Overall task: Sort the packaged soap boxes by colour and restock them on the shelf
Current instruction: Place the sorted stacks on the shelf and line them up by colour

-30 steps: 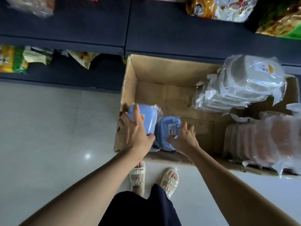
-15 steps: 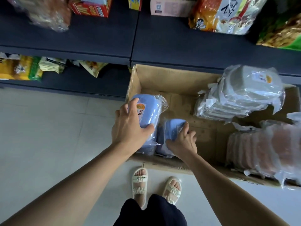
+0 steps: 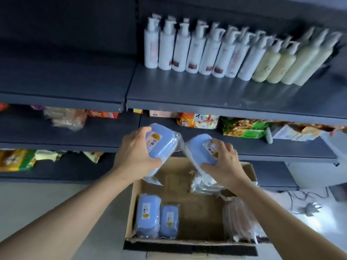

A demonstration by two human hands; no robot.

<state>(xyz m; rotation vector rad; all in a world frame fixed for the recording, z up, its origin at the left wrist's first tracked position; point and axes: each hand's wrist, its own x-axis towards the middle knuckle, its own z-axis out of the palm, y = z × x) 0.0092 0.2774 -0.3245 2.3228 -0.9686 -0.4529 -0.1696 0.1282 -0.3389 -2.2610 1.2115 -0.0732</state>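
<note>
two blue soap boxes held above the cardboard carton point(image 3: 191, 243)

left hand point(image 3: 135, 156) grips one film-wrapped blue box point(image 3: 161, 145), long axis toward 1 o'clock; right hand point(image 3: 223, 164) grips another point(image 3: 201, 150), axis toward 11 o'clock, stickers up.

A dark shelf point(image 3: 216, 94) carries a row of white and cream pump bottles point(image 3: 216, 55); the shelf below point(image 3: 105, 134) holds snack packets point(image 3: 242, 128); a cardboard box point(image 3: 189, 244) stands on the pale floor point(image 3: 47, 199)
</note>
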